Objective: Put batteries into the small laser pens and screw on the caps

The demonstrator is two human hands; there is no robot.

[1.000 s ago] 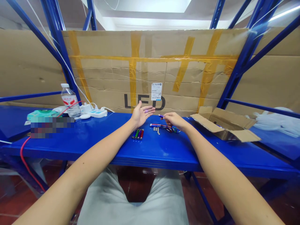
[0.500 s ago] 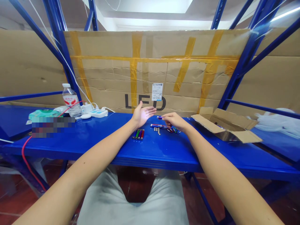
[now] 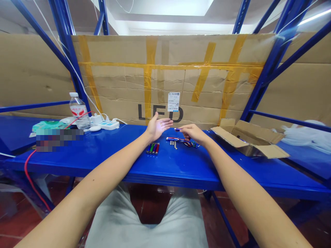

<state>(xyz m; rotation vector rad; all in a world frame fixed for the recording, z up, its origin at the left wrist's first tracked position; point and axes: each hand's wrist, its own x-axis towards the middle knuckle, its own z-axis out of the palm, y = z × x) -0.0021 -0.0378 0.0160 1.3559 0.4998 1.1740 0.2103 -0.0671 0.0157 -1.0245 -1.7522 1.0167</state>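
Note:
My left hand (image 3: 158,127) is raised over the table with its palm turned up and fingers stretched out. It holds nothing, and a pale violet glow lies on the palm. Pinched in my right hand (image 3: 191,132) is a small blue mini flashlight (image 3: 177,129), its front end pointing at the left palm. Below the hands lie blue and red metal tubes (image 3: 172,139), several silver button cells (image 3: 173,143) and a bunch of coloured carabiner clips (image 3: 191,144). A row of coloured metal tubes (image 3: 153,148), among them green and red, sits under my left wrist.
An opened cardboard box (image 3: 250,137) stands at the right. To the left are a water bottle (image 3: 79,112), a white power strip (image 3: 109,124), a green tissue pack (image 3: 46,126) and a red cable (image 3: 27,168). A large cardboard sheet (image 3: 116,86) backs the blue table (image 3: 103,151).
The flashlight in my right hand has shifted very slightly to the right. My left hand stays spread in the same place, its palm lit in both frames.

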